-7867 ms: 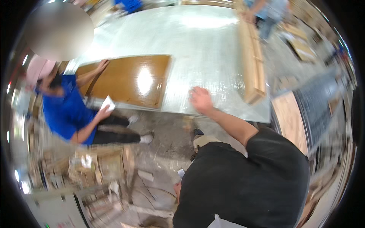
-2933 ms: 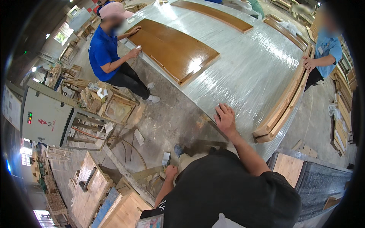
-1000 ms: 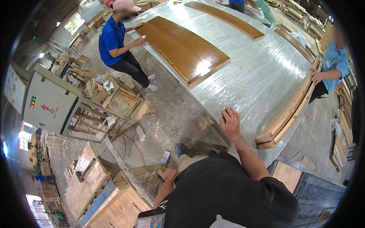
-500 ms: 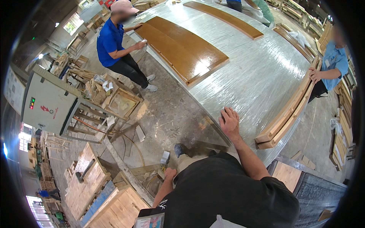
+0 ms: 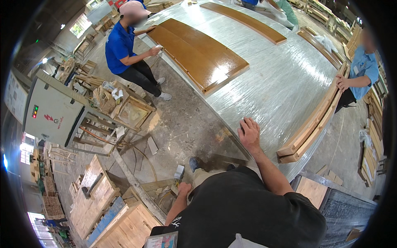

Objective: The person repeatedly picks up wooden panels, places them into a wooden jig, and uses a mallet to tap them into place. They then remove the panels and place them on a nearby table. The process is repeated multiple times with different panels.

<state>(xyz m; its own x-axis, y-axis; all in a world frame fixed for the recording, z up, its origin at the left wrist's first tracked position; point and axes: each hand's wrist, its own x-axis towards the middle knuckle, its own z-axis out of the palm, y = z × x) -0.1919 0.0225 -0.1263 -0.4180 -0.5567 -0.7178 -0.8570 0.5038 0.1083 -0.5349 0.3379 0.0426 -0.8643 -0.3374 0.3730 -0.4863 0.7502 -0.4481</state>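
"Where are the hands?"

"The right hand (image 5: pixel 249 134) lies palm down, fingers slightly spread, on the near edge of the film-wrapped tabletop (image 5: pixel 281 82) in front of the wearer. The left hand (image 5: pixel 184 189) is low, fingers curled, right by a small grey-white object (image 5: pixel 179 170); I cannot tell whether it grips that."

"What's the surface like?"

"Clear plastic, finely wrinkled and shiny with glare."

"Anything in the way?"

"On the right, two curved beams (image 5: pixel 312 124) of pale, matt wood run side by side along the edge, with a co-worker's hand (image 5: pixel 342 82) on their far end. Farther left lies a glossy brown panel (image 5: pixel 198 51), broad and tapered; a co-worker in a blue shirt (image 5: pixel 119 45) has a hand at its far end. A curved brown slat (image 5: pixel 244 21) lies beyond it."

"And around the table?"

"A grey metal cabinet (image 5: pixel 56 109) at left, a hammer (image 5: pixel 92 184) on a wooden board (image 5: pixel 89 211), and scrap wood on the concrete floor (image 5: pixel 173 124)."
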